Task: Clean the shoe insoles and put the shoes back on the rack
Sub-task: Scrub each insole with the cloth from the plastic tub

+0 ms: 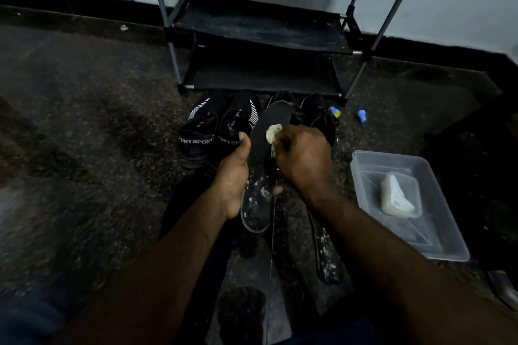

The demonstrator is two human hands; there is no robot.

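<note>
My left hand (234, 176) grips a dark insole (265, 154) from below, its heel end wet and flecked with white. My right hand (304, 158) holds a pale crumpled cloth (273, 133) pressed against the insole's middle. A second flecked insole (326, 255) lies on the floor under my right forearm. Two black sport shoes (217, 127) with white lettering stand in front of the rack. Behind the insole stand two plain black shoes (319, 115). The black shoe rack (260, 28) stands against the wall, and its visible shelves hold nothing.
A clear plastic tub (437, 238) at the right holds a whitish bar in a small tray (398, 196). Two small blue caps (361, 115) lie near the rack's right leg. The floor is dark speckled stone. My knees fill the bottom of the view.
</note>
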